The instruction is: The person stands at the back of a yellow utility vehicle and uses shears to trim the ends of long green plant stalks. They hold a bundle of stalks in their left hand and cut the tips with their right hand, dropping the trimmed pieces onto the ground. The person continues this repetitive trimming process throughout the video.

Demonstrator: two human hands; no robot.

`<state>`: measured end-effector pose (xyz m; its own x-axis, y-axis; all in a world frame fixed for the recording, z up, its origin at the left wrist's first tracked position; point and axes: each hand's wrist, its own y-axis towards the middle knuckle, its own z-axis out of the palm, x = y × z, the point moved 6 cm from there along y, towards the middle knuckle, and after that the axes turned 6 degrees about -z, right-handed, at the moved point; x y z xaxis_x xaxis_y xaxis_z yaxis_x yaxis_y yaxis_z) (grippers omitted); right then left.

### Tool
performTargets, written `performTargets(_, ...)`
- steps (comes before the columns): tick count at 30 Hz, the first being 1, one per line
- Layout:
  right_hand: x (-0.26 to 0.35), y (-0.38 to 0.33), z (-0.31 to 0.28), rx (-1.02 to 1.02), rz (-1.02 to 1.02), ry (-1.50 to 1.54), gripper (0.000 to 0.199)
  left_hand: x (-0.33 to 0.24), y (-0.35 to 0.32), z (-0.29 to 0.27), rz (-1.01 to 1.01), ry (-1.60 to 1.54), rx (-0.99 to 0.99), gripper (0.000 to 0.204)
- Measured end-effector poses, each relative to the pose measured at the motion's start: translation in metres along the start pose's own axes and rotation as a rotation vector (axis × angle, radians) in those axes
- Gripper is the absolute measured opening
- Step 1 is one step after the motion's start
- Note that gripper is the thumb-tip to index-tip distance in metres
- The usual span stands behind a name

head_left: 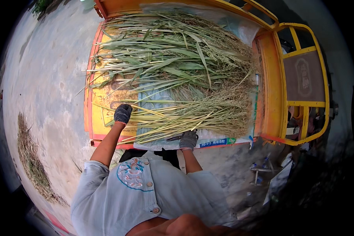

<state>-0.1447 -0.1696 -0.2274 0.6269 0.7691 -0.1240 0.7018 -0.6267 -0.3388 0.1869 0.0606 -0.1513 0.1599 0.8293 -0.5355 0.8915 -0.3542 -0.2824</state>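
A loose bundle of long cut grain stalks (177,116) with feathery seed heads lies crosswise in front of me, cut ends left and heads right. My left hand (123,113), in a dark knitted glove, is closed at the cut ends, where several stalks run out from it. By the bundle's near edge, my right hand (188,139) in a matching glove lies with its fingers stretched against the stalks. A thin dark shape points left from it; whether that is the thumb or a tool is unclear. Beyond lies a thicker heap of green leafy stalks (165,59).
The stalks rest on a yellow cart bed (100,114) partly covered by a pale printed plastic sheet (203,142). A yellow metal frame (305,104) rises at the right. Dry plant litter (33,161) lies on the concrete floor (59,78) at left.
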Motion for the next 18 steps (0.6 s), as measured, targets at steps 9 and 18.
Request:
performTargets(9,-0.002,-0.005,-0.012,-0.003,-0.150,0.022,0.029,-0.085,0.085,0.076,0.304,0.373,-0.087,0.023)
performTargets(18,-0.015,0.011,0.002,-0.018,-0.334,-0.070,0.020,-0.076,0.112,0.112,0.154,0.276,0.303,0.034)
